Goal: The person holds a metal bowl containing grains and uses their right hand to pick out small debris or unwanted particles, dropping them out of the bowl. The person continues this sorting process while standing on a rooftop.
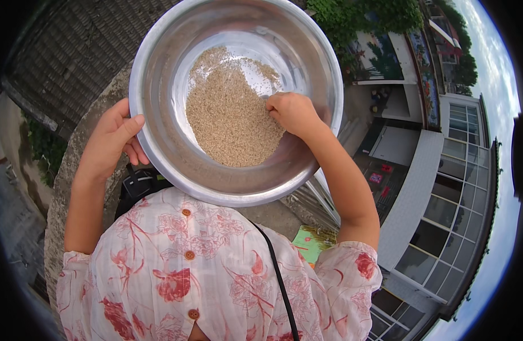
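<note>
A wide, shiny metal basin is in front of my chest, with a heap of small tan grains or seeds on its bottom. The grains lie mostly in the middle and left, and thin out toward the far side, where bare metal shows. My left hand grips the basin's left rim, thumb on top and fingers under the edge. Inside the basin, my right hand is closed at the right edge of the heap. Its curled fingers hide whatever they may hold.
A rough concrete ledge curves along the left, with a grey tiled roof beyond it. A black bag or case sits below the basin's left side. A green printed sheet lies low on the right. A building with many windows stands at right.
</note>
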Demonstrator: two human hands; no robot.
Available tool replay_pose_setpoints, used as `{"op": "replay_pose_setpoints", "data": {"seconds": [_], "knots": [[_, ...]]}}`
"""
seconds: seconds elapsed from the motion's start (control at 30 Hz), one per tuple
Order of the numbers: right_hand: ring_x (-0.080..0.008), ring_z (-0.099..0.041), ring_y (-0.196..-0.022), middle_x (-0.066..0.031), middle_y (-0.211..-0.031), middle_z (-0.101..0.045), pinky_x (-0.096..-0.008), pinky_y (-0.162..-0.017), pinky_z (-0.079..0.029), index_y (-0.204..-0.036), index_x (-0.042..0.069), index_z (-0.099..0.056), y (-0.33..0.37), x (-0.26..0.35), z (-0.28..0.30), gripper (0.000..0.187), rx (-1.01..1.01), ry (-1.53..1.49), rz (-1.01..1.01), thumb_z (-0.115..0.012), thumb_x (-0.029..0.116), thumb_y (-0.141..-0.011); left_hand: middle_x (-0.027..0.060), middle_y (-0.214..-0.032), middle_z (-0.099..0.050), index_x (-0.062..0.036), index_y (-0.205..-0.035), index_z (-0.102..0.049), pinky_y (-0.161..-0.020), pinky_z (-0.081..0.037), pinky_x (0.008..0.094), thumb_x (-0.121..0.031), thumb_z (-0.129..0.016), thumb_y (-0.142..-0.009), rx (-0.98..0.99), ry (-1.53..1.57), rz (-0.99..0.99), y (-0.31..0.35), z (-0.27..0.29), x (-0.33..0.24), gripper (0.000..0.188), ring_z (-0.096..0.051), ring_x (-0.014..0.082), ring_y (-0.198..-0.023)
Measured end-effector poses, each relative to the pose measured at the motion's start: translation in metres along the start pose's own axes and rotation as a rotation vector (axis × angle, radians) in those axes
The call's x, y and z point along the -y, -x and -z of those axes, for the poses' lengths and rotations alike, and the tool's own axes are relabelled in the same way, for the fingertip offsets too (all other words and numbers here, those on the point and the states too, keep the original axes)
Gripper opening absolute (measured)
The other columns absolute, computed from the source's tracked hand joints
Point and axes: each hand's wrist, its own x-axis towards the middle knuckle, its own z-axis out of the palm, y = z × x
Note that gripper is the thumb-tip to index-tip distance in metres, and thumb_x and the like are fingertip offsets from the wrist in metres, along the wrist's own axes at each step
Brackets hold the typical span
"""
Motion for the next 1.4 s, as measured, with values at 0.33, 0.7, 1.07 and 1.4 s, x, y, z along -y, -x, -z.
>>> {"op": "replay_pose_setpoints", "data": {"seconds": [0.33,0.7,1.07,1.4], "knots": [[-0.0124,-0.056,-0.062,-0.0041,-0.073,-0.062,-0.0247,-0.058,-0.045,-0.088,0.004,-0.063,0.007,-0.002,0.023,0.011,0.127,-0.804,-0.270,-0.053,0.010,-0.087,0.0071,-0.074,-0.063,0.0029,-0.116,-0.044,-0.036,-0.044,0.0160,-0.024,-0.050,-0.091,-0.006,-0.013,-0.002,0.001,0.001,0.001,0.037,-0.058,0.0093,-0.045],[-0.0056,-0.052,-0.059,-0.0013,-0.074,-0.060,-0.0183,-0.056,-0.043,-0.090,0.002,-0.060,0.015,-0.009,0.023,0.014,0.118,-1.428,-0.464,-0.051,0.012,-0.092,0.0079,-0.072,-0.062,0.0032,-0.112,-0.045,-0.036,-0.044,0.0160,-0.025,-0.049,-0.091,-0.021,-0.019,0.007,0.001,-0.001,0.000,0.035,-0.058,0.0094,-0.045],[-0.0109,-0.061,-0.073,-0.0047,-0.085,-0.066,-0.0229,-0.066,-0.047,-0.101,0.003,-0.062,0.046,-0.112,0.076,0.018,-0.994,-0.147,-0.411,-0.057,0.002,-0.083,0.0076,-0.072,-0.063,0.0029,-0.114,-0.045,-0.037,-0.044,0.0154,-0.031,-0.052,-0.090,-0.010,-0.031,-0.009,0.001,-0.003,-0.002,0.042,-0.058,0.0089,-0.045],[-0.0248,-0.061,-0.080,-0.0042,-0.080,-0.062,-0.0367,-0.066,-0.049,-0.083,0.014,-0.066,0.009,-0.010,0.016,0.010,-0.053,-0.078,0.084,-0.059,0.012,-0.077,0.0074,-0.072,-0.063,0.0028,-0.114,-0.044,-0.037,-0.044,0.0148,-0.030,-0.053,-0.090,-0.024,-0.018,-0.008,0.002,-0.004,-0.002,0.042,-0.058,0.0089,-0.046]]}}
